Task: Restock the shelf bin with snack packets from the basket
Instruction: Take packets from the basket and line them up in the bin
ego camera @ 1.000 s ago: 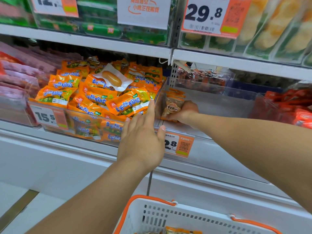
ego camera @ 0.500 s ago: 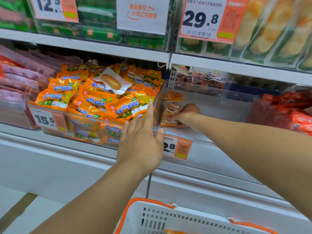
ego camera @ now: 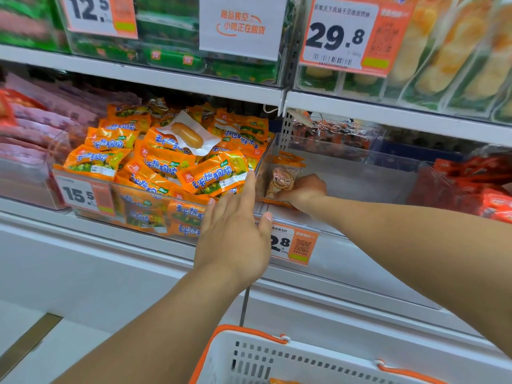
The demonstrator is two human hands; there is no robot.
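Snack packet (ego camera: pixel 282 182): small clear pouch with orange top edge, round tan label with dark characters, pale brownish contents. It stands upright at the left front corner of the clear shelf bin (ego camera: pixel 360 173), against the bin's left wall, on top of a few flat orange packets of the same sort (ego camera: pixel 289 159). Rest of the bin floor is bare.

Right hand (ego camera: pixel 303 191): reaches over the bin's front lip, fingers curled round the packet's right and lower edge, gripping it. Fingertips mostly hidden behind the packet.

Left hand (ego camera: pixel 235 231): open, fingers straight and close together, thumb spread to the right. Palm faces the shelf in front of the divider between the two bins. It holds nothing. Cannot tell if the fingertips touch the bin front.

Basket (ego camera: pixel 277 358): white, slotted, orange handles, at bottom edge below the arms. Sliver of an orange packet inside.

Neighbouring bin on the left is piled with orange sausage packets (ego camera: pixel 166 164). Price tag (ego camera: pixel 293 242) reading 2.8 hangs on the bin front.
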